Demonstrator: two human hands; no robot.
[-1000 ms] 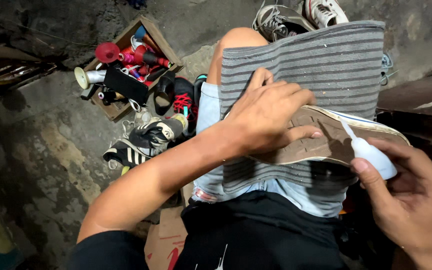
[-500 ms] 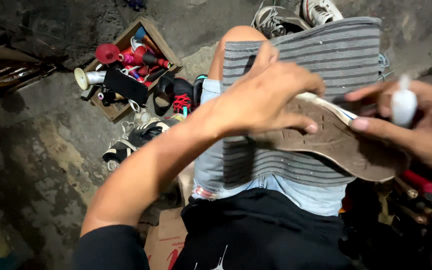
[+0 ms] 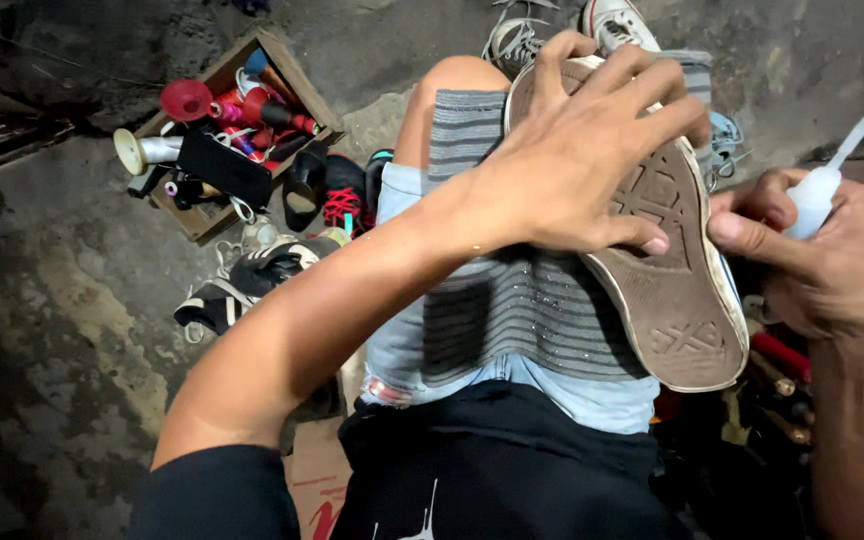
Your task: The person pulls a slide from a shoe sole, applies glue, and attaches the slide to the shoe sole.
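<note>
Now pressing flat on an upturned shoe (image 3: 667, 290) with the left hand (image 3: 572, 165), fingers spread over the toe end of the sole, sole up on a striped cloth (image 3: 517, 320) across the lap. Right hand (image 3: 817, 255) just beside the shoe's right edge, closed round a small white glue bottle (image 3: 820, 192), nozzle tilted up and away to the far right.

Could slide off the knee, resting only on loose cloth and held by pressure from above rather than a full grip. Could drip glue onto fingers or cloth if squeezed while tilted so near the shoe. Thumb of the right hand close to the sole's rim, so sticking skin looks a fair risk.

Against half a second ago: shoe turned from lying across the lap to pointing away, sole pattern now plain. Bottle lower and further right. Far left, crate of thread spools (image 3: 232, 130) and sneakers (image 3: 252, 280) on the floor unchanged.
</note>
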